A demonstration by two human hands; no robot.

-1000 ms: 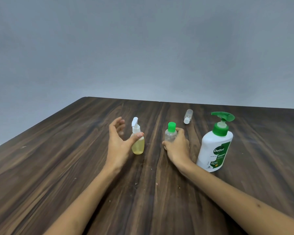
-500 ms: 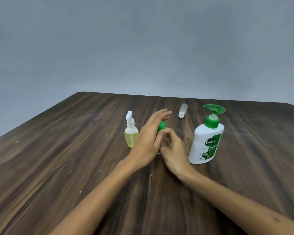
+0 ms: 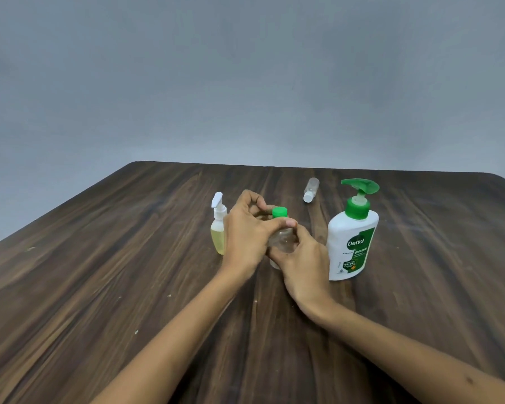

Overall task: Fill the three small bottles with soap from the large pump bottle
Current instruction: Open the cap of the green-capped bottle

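Two hands meet on one small bottle at centre of the dark wood worktop (image 3: 105, 287). Right hand (image 3: 302, 262) has its grip wrapped round the lower body of the clear small bottle (image 3: 283, 240), fingers curled about it from the right and behind. Bottle base is at or near the worktop surface; contact is hidden by the hands, can't tell. Left hand (image 3: 247, 236) comes in from the left, grip pinching at the bottle's neck: thumb lies across the front just under the green cap (image 3: 280, 212), fingers curled behind it. Cap is on the bottle, upright.

Small spray bottle (image 3: 218, 228) with white nozzle stands upright just left of the left hand, partly hidden by it, yellow liquid filling the lower part. Not touched, as far as visible.

Third small bottle (image 3: 311, 189), clear with a white cap, lies on its side further back, cap end toward the camera, well apart from both hands.

Large pump bottle (image 3: 353, 243), white with green Dettol label and green pump head, stands upright just right of the right hand, not touched. Spout points left.

Grey wall (image 3: 245, 83) behind.
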